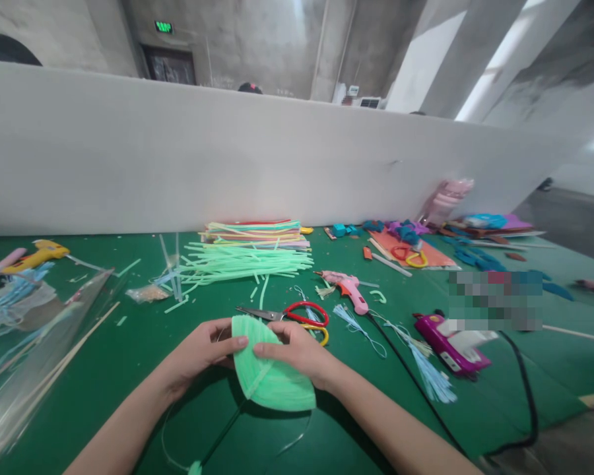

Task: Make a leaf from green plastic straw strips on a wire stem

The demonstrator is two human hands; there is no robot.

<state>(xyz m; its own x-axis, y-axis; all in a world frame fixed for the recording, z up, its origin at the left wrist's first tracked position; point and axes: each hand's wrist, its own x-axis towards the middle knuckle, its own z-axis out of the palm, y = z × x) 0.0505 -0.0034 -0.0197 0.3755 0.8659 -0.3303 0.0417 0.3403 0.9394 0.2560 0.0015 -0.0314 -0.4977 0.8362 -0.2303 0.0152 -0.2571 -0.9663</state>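
Both hands hold a light green, fan-shaped piece (pixel 277 382) that looks built from rows of fuzzy pipe cleaners. My left hand (pixel 205 353) pinches its upper left edge, thumb on the front face. My right hand (pixel 301 349) grips the top right part, its thumb lying across the front. A dark thin stick (pixel 222 432) and a thin clear strand run below the piece, with a small green tip at the bottom edge. Just beyond my hands lie scissors with red and yellow handles (pixel 304 314), partly covered by my right hand.
Loose green pipe cleaners (pixel 247 260) lie at the back beside multicoloured ones. A pink glue gun (pixel 346 287) with a black cord, blue tassels (pixel 428 373) and a purple device (pixel 450 346) are at right. A yellow glue gun (pixel 42 254) lies left. A white partition (pixel 178 152) bounds the green table.
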